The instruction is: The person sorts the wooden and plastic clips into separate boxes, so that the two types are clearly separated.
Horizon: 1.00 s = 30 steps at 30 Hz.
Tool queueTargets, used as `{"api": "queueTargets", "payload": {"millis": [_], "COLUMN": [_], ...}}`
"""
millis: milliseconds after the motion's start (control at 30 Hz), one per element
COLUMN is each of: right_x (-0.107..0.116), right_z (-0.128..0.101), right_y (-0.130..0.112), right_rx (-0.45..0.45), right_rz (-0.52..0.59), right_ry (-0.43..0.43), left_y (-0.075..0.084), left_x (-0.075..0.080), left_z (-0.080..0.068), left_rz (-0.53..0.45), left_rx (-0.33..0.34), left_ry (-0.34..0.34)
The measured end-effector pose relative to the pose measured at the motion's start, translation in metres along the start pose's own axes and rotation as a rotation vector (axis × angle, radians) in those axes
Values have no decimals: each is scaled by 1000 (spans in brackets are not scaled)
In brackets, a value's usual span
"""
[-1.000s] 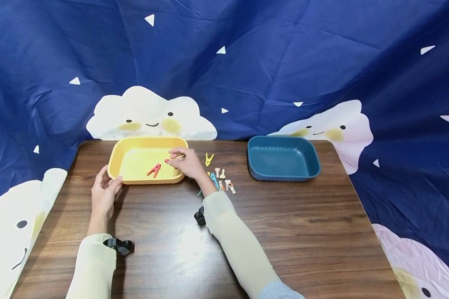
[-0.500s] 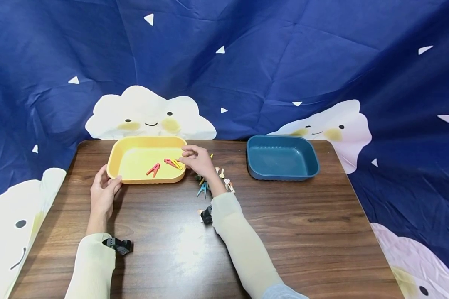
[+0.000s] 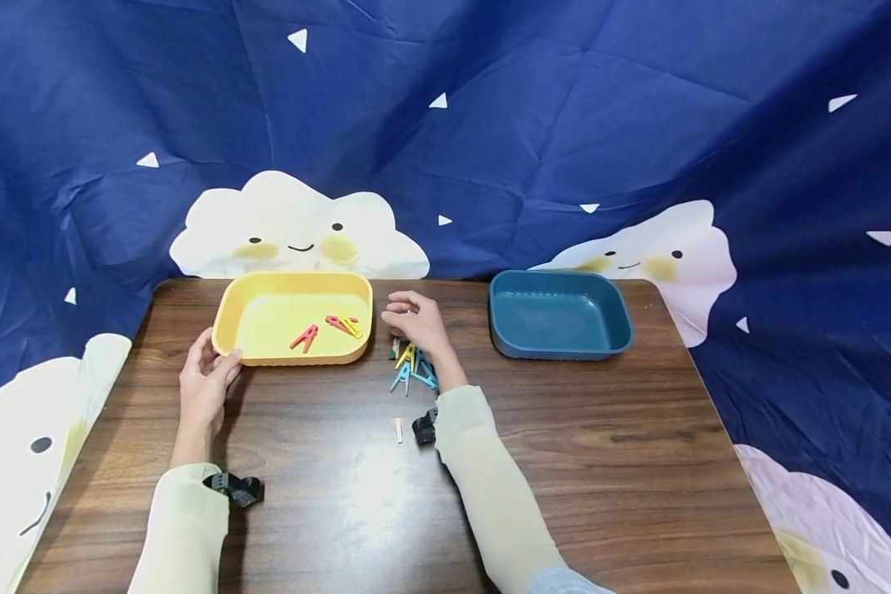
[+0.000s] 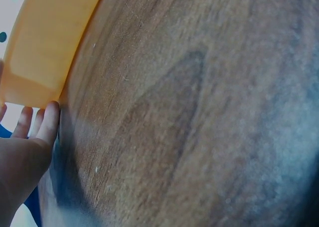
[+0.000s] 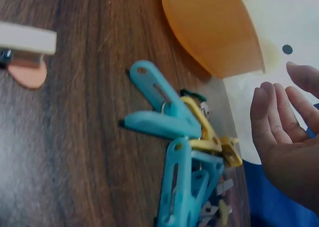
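My left hand [image 3: 206, 384] grips the front left corner of a yellow plastic bin [image 3: 256, 360], thumb at the front wall and fingers along the side. In the left wrist view the fingertips meet the bin's corner. Inside the bin lie red clothespins [image 3: 306, 337] and a yellow clothespin [image 3: 352, 328]. My right hand [image 3: 419, 323] hovers just right of the bin, holding nothing, thumb and fingers apart. Below it on the table are blue clothespins [image 5: 164, 124], a yellow clothespin [image 5: 203, 124] and small decorated clips [image 5: 219, 207], partly hidden by the hand and forearm in the head view.
A dark blue plastic bin [image 3: 564, 353] stands at the back right of the wooden table [image 3: 601, 462]. One small pale clip [image 3: 398, 430] lies alone nearer the front. A blue cloth [image 3: 490, 124] with clouds hangs behind the table.
The right hand has let go of a yellow clothespin inside the yellow bin and moved back right, over the pile of clothespins. The left hand stays at the bin's corner.
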State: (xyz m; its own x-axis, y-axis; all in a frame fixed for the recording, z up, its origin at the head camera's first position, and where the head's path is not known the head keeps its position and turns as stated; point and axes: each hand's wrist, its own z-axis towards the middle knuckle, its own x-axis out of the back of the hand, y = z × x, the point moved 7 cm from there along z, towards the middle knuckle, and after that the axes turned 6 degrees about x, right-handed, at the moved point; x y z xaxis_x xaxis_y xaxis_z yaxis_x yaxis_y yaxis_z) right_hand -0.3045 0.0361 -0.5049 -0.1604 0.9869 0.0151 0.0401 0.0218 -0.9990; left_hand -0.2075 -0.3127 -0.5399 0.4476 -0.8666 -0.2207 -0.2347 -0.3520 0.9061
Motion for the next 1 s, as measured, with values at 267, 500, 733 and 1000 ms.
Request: {"api": "queueTargets", "payload": {"millis": [267,500,733,1000], "right_x": [10,18,25,32], "right_z": [1,3,3,5], "right_y": [5,8,11,16], "right_rx": [9,20,4,-31], "right_rz": [-24,-67,-167,-337], "right_ry": [65,105,138,155], "left_y": [-1,-1,0,0], "left_x": [0,1,-1,0], "left_z": [1,1,-1,0], "left_rz": [2,4,9,12], "left_rx": [-2,-4,-6,-12], "left_ry": [0,2,-6,-3]}}
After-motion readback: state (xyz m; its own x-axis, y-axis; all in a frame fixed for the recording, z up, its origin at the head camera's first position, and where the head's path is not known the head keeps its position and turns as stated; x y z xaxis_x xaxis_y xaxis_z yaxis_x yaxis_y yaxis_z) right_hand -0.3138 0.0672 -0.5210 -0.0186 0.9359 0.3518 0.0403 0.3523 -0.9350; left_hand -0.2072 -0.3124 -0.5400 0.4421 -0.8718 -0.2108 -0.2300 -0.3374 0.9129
